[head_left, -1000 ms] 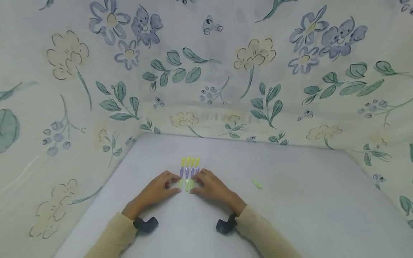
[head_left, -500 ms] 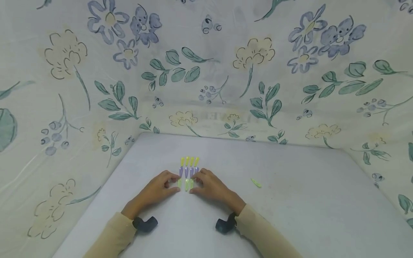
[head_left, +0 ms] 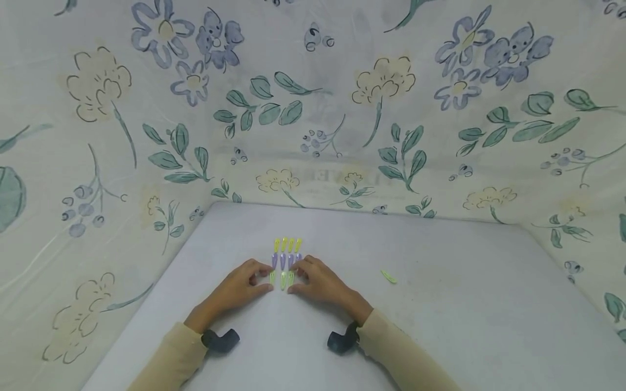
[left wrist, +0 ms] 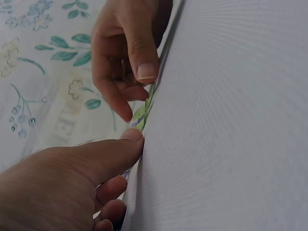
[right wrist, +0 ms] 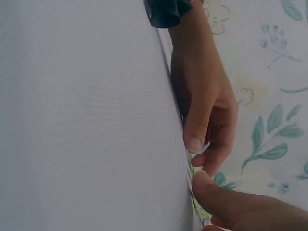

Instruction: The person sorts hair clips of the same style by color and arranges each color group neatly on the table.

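Three rows of small snap hair clips lie on the white table in the head view: yellow hair clips (head_left: 285, 244) at the back, purple hair clips (head_left: 283, 261) in the middle, three green ones in front. My left hand (head_left: 242, 283) pinches the leftmost green hair clip (head_left: 273, 278) end to end between thumb and forefinger. The rightmost green clip of that row (head_left: 290, 279) is pinched the same way by my right hand (head_left: 320, 281). Between them lies another green clip (head_left: 283, 281). Fingers partly hide the clips in both wrist views.
A single green hair clip (head_left: 388, 276) lies apart, to the right of my right hand. The white table (head_left: 464, 304) ends at a floral-patterned sheet (head_left: 332, 119) behind and at the sides. Dark devices (head_left: 222, 341) are strapped at both wrists.
Both hands and the clips stay where they were. Only the head view has shifted very slightly.
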A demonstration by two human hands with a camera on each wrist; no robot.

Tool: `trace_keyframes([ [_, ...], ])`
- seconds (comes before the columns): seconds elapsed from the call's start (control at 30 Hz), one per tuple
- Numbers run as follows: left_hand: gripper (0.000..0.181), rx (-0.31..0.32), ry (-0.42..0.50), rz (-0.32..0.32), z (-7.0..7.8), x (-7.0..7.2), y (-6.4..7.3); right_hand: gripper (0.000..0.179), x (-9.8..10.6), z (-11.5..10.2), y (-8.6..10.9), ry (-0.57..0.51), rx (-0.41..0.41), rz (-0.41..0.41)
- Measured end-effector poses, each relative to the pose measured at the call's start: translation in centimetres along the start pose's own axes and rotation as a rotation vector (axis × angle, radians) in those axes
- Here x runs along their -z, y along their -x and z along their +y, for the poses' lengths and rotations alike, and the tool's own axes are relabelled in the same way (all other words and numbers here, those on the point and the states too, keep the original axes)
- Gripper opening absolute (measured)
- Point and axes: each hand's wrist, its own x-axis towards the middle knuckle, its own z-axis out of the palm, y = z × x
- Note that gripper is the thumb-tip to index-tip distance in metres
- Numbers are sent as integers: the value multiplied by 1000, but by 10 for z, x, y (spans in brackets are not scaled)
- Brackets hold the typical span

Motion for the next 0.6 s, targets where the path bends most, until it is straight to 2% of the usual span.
trace_keyframes([
  [0.2,43,-41,12,20,0,3,0,44,12,2,-2,-209,-73,-35],
  [0.33,43,-58,9,21,1,2,-3,37,27,4,1,-319,-94,-7],
  [0.47,43,-40,13,-7,1,-1,-4,34,36,5,8,-335,-111,33],
  [0.6,44,-5,-14,-1,-2,-1,-1,31,40,5,16,-297,-111,27],
])
